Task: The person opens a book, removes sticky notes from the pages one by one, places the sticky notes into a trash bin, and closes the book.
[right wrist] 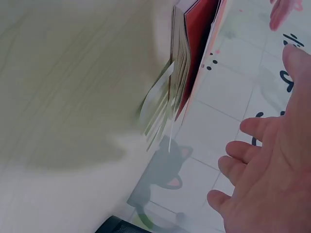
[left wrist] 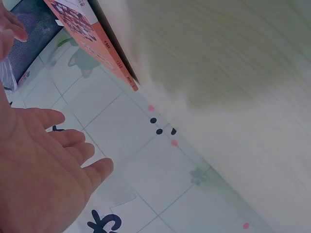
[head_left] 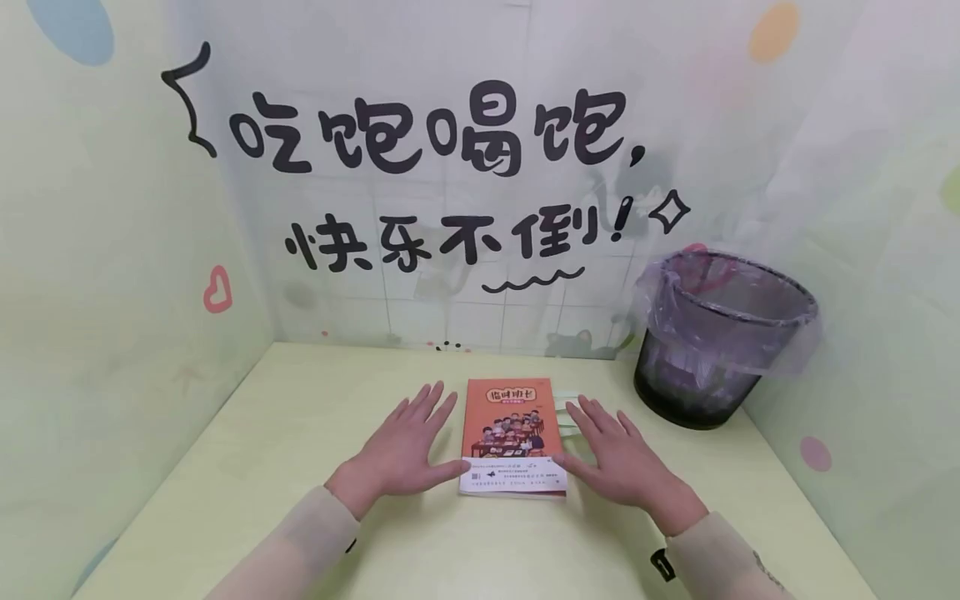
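Observation:
A closed book with an orange cover (head_left: 506, 425) and cartoon children at desks lies on the table, with a white printed band (head_left: 513, 477) across its lower part. My left hand (head_left: 401, 454) is on its left side, fingers straight and spread, thumb tip right at the band's edge. On the right side my right hand (head_left: 622, 462) is spread too, its thumb overlapping the book's lower right edge in the head view. Neither hand grips anything. Several pale paper strips (right wrist: 158, 114) stick out from the page edges on the right side of the book.
A black mesh bin (head_left: 697, 358) with a thin purple plastic liner stands at the back right of the pale table (head_left: 360, 542). A printed curtain (head_left: 450, 192) with large black characters hangs behind, and similar sheets enclose both sides.

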Tool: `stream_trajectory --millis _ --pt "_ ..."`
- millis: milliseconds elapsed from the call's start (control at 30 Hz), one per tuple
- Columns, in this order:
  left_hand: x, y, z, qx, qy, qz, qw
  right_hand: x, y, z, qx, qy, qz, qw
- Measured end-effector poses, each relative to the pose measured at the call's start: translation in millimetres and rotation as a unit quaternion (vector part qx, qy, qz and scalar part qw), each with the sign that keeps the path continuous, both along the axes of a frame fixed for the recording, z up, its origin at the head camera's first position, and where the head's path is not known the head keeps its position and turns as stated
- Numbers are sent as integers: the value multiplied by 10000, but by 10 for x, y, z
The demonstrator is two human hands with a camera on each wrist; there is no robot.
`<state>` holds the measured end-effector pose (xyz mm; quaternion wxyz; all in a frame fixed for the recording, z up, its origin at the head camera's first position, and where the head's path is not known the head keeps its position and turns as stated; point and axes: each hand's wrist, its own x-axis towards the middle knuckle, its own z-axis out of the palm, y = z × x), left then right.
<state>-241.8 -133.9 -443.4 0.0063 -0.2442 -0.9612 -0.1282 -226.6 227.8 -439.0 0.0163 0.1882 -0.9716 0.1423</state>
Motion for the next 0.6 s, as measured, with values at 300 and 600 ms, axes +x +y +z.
stream_trajectory --millis 300,600 --pt "1 15 7 59 -72 187 9998 -261 -86 -30 -423 -169 -685 9966" --pt "16 38 4 199 -56 203 9996 -543 -241 -153 -661 -978 -1335 9840"
